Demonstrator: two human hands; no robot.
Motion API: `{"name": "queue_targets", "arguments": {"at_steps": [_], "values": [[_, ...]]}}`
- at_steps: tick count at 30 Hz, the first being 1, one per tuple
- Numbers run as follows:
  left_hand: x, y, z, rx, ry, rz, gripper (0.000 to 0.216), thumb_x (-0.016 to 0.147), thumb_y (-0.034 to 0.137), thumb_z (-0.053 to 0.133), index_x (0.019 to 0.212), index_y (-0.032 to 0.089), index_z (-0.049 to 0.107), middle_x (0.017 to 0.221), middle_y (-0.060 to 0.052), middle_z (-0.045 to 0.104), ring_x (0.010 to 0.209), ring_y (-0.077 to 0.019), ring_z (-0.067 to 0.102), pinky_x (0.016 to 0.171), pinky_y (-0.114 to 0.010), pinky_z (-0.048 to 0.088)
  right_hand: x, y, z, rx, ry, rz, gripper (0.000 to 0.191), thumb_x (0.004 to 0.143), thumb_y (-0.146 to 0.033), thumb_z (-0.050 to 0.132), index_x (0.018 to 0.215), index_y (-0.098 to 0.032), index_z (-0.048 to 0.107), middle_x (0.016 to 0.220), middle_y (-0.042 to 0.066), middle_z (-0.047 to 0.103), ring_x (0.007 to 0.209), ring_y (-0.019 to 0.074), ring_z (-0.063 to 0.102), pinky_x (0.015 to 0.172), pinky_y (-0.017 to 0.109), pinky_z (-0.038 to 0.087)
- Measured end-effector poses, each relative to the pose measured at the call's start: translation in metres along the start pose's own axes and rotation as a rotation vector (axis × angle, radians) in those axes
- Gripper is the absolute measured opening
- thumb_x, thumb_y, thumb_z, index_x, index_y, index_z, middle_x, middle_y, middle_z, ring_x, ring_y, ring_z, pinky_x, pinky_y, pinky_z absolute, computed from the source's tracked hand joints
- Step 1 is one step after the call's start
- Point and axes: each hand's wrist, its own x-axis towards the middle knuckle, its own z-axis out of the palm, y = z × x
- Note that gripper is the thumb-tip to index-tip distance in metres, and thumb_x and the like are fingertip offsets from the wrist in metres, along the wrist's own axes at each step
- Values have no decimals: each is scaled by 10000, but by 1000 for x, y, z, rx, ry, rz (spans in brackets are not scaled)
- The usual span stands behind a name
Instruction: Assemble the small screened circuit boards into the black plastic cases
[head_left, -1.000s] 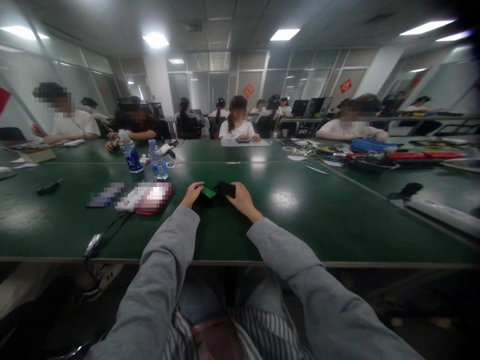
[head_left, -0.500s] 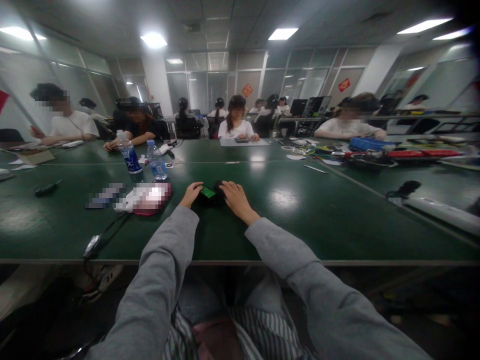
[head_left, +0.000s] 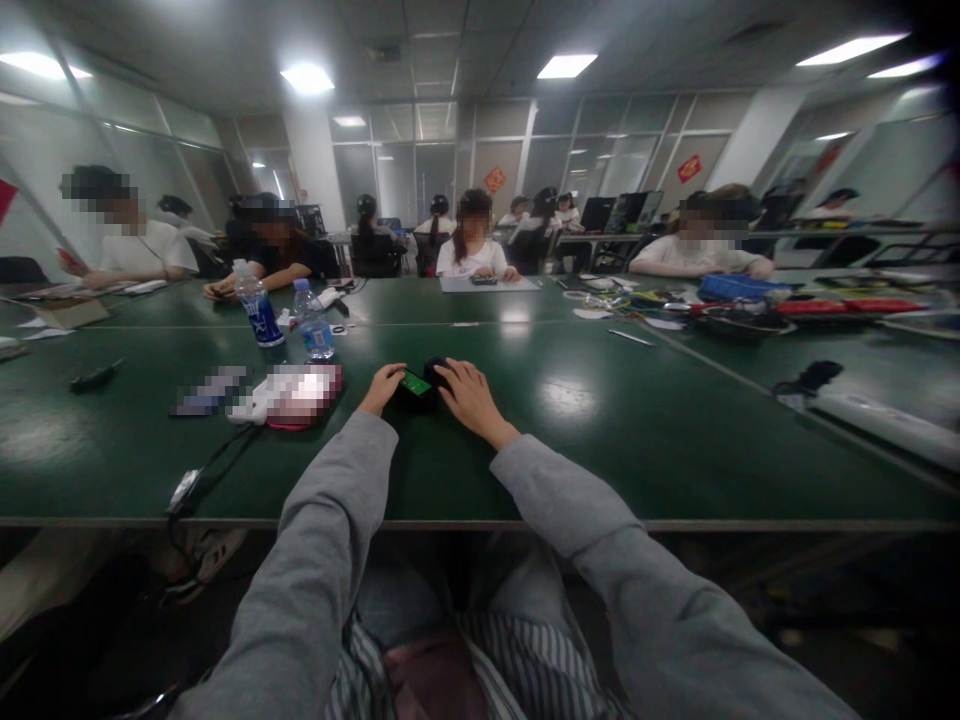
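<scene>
A small black device with a green rectangular face (head_left: 415, 383) rests low over the table in front of me, light marks showing on the green. My left hand (head_left: 383, 386) is closed on its left edge, thumb and fingers pinching. On the other side, my right hand (head_left: 472, 398) curls its fingers over a black block-like piece (head_left: 433, 371) that stands close against the green face's right end. The fingers cover most of this piece, and I cannot tell whether it is joined to the device.
Two water bottles, one larger (head_left: 259, 310) and one smaller (head_left: 313, 322), stand left of my hands on the green table (head_left: 637, 450). Nearer lie a blurred pink item (head_left: 304, 398) and a cable (head_left: 217, 455). A white strip (head_left: 885, 425) lies right. Several people sit across.
My right hand has shifted slightly left, and the black piece under it now stands closer to the green face. My left hand stays in place.
</scene>
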Motion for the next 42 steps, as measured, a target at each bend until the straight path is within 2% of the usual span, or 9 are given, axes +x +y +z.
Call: {"name": "queue_targets", "arguments": {"at_steps": [3,6,10,15,26,32,36,38,42], "values": [[1,-2,0,-6,-1,1,291,812,102,583,1062,123,730,1129,-111,712,1105,-228,640,1036,-357,453,0,8,3,29,56,167,575,960,-383,540,1463,-135,417,1421,188,482,1326,339,405,1059,498,398],[2,-4,-1,-13,-2,2,290,813,107,588,1062,135,733,1124,-107,716,1106,-232,642,1035,-367,455,0,18,8,64,21,276,656,924,-454,590,1430,-68,427,1364,232,526,1272,364,467,1025,516,431],[2,-5,-1,-16,-6,0,281,814,108,593,1055,143,734,1139,-102,713,1121,-230,637,1038,-362,453,0,25,13,83,-51,287,586,898,-435,630,1357,-95,500,1276,205,597,1187,354,544,975,498,472],[2,-5,-1,-18,-8,1,286,815,112,590,1060,142,733,1141,-105,711,1127,-233,633,1040,-365,452,1,23,12,76,-45,325,485,875,-422,658,1265,-149,566,1098,164,653,1045,320,618,876,447,516],[1,-3,-1,-23,-4,-2,274,807,113,596,1041,146,736,1104,-97,718,1113,-230,635,1040,-365,452,2,28,12,101,35,441,505,870,-406,647,1268,-115,537,1102,182,642,1033,317,608,868,449,513],[-1,0,-2,-24,1,-5,263,787,102,608,1005,151,747,1072,-89,727,1117,-232,634,1054,-373,441,10,27,-1,215,321,357,530,919,-429,567,1346,-129,473,1258,173,586,1162,304,522,1006,454,445],[-2,2,-1,-29,7,-11,269,796,100,599,1018,147,744,1091,-97,722,1117,-235,637,1049,-374,448,11,36,-7,180,419,439,549,941,-443,514,1378,-118,441,1313,183,559,1195,318,493,1026,475,421],[-3,3,-1,-30,8,-12,273,797,95,596,1022,147,742,1102,-99,721,1120,-236,637,1050,-377,449,9,43,-6,142,392,519,540,932,-423,520,1360,-101,451,1302,195,566,1184,332,498,1010,483,427],[-5,5,-1,-31,7,-18,279,802,92,590,1035,135,738,1113,-110,720,1111,-243,643,1047,-392,453,4,54,4,70,214,671,505,909,-393,555,1303,-86,482,1226,223,599,1121,362,535,941,524,452]]}}
